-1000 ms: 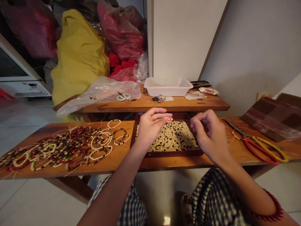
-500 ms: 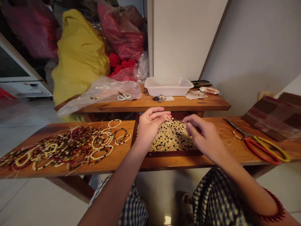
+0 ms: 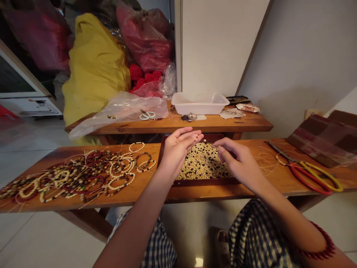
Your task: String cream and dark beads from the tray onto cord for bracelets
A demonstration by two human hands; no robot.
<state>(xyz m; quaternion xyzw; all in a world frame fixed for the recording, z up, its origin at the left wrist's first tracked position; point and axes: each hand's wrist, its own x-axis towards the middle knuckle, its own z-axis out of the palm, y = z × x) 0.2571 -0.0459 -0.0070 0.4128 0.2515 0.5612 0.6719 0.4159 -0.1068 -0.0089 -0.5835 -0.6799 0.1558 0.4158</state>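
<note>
Above the far part of a dark red tray [image 3: 208, 182], my left hand [image 3: 178, 149] is closed in a pinch, with a few small cream beads [image 3: 196, 137] at its thumb and fingertips. My right hand [image 3: 237, 158] pinches a thin strand, thread or wire, that reaches left toward those beads; a pale bead [image 3: 205, 140] shows at its left end. Loose cream and dark beads [image 3: 205, 163] fill the tray under both hands. To the left, many beaded bracelets [image 3: 92, 171] lie heaped on the wooden bench.
Large red-and-yellow-handled scissors [image 3: 312, 171] and loose cords lie at right, beside a taped cardboard box [image 3: 320, 139]. On the farther bench stand a white plastic tub [image 3: 199, 104], small scissors [image 3: 147, 115] and a clear plastic bag [image 3: 122, 106]. Filled bags are piled behind.
My right hand has shifted slightly left, closer to my left hand. My left fingers have tilted a little, and the beads at their tips have moved slightly left.
</note>
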